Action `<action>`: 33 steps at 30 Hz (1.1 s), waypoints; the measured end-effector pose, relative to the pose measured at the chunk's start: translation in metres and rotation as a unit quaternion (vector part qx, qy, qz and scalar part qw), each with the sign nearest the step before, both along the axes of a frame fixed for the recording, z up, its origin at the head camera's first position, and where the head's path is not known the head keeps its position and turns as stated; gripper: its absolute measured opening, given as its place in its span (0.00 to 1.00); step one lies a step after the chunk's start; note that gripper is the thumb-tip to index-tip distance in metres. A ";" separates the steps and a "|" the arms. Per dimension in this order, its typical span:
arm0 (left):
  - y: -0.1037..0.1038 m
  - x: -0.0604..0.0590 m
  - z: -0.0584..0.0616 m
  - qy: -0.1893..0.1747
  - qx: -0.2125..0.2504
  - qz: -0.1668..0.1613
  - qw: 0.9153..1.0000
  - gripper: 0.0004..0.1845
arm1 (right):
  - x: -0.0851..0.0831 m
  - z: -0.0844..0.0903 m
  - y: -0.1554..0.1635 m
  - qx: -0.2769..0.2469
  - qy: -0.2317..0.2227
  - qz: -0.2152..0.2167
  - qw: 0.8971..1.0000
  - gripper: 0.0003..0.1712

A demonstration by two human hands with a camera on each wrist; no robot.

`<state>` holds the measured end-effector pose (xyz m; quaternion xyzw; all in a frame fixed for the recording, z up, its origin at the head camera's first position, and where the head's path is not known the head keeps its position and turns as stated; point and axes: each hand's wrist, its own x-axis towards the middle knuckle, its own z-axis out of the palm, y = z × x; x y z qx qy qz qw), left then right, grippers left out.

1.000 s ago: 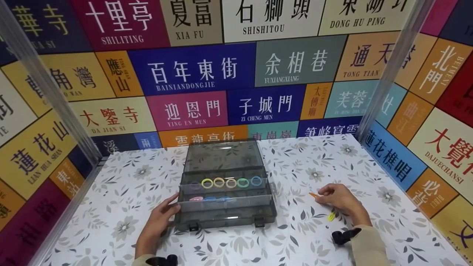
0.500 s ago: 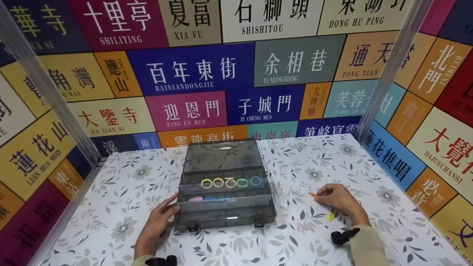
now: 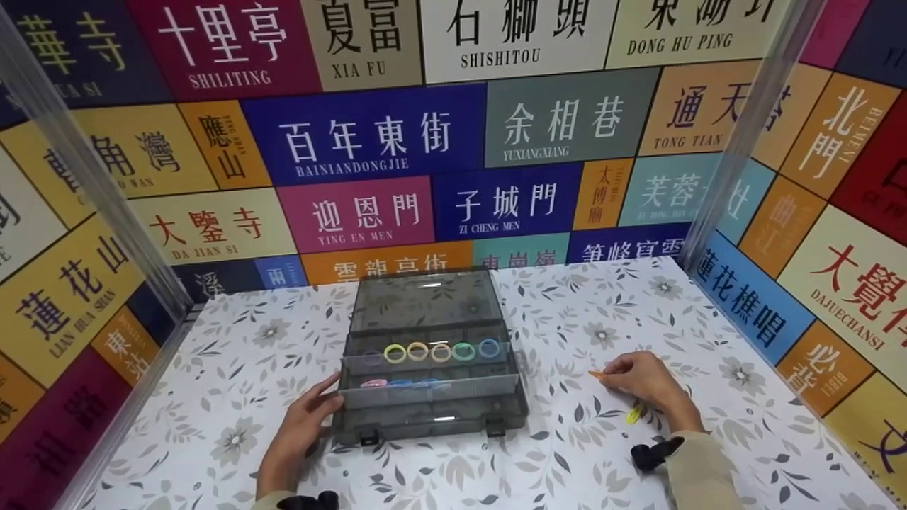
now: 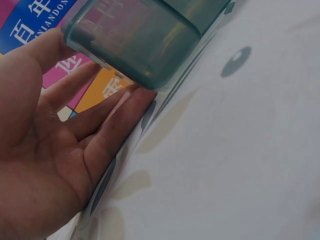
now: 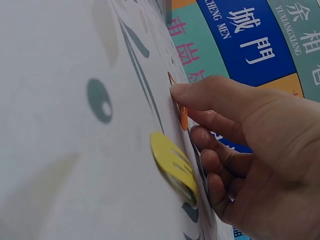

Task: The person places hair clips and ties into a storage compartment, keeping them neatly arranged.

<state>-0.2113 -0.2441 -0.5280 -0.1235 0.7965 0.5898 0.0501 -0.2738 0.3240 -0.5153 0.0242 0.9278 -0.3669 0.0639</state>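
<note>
A smoky, see-through plastic organizer box [image 3: 439, 426] lies on the table with its lid raised at the back. My left hand [image 3: 301, 425] touches the box's left side with mostly straight fingers; in the left wrist view the thumb and fingertips [image 4: 142, 95] meet its corner. To the right of the box, my right hand [image 3: 645, 382] pinches an orange hair clip [image 5: 183, 117] between thumb and forefinger, close over the table. The other fingers of that hand are curled beneath. A yellow snap hair clip [image 5: 172, 165] lies on the table beside the right hand.
Colored hair ties [image 3: 441, 352] stand in a row in the box's rear compartment. Ahead of them, pink and blue clips [image 3: 402, 383] lie behind a clear divider [image 3: 468, 387]. The floral tabletop [image 3: 234, 382] ends against walls covered in colorful lettered panels [image 3: 368, 134].
</note>
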 end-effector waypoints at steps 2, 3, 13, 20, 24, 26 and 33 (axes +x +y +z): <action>-0.001 0.000 -0.001 0.001 0.000 -0.002 1.000 0.30 | 0.000 0.000 -0.001 0.005 -0.002 0.000 1.000 0.12; -0.001 0.000 -0.001 0.001 0.002 -0.002 1.000 0.30 | 0.000 0.000 -0.001 0.006 -0.003 0.000 1.000 0.12; 0.000 0.000 -0.002 0.008 0.012 0.003 1.000 0.30 | 0.000 0.011 -0.008 -0.044 -0.023 0.006 0.999 0.15; 0.001 0.001 0.000 0.012 0.026 0.001 1.000 0.31 | 0.002 0.028 -0.020 -0.047 0.021 0.042 0.998 0.12; 0.000 0.000 -0.001 0.008 0.024 0.005 1.000 0.31 | 0.000 0.036 -0.032 -0.033 0.056 0.053 0.996 0.10; 0.000 0.000 -0.001 0.006 0.021 0.006 1.000 0.31 | 0.000 0.040 -0.039 -0.029 0.075 0.061 0.995 0.08; 0.001 0.000 -0.002 0.021 0.024 -0.003 0.999 0.29 | 0.001 0.047 -0.064 -0.022 0.123 0.104 0.987 0.03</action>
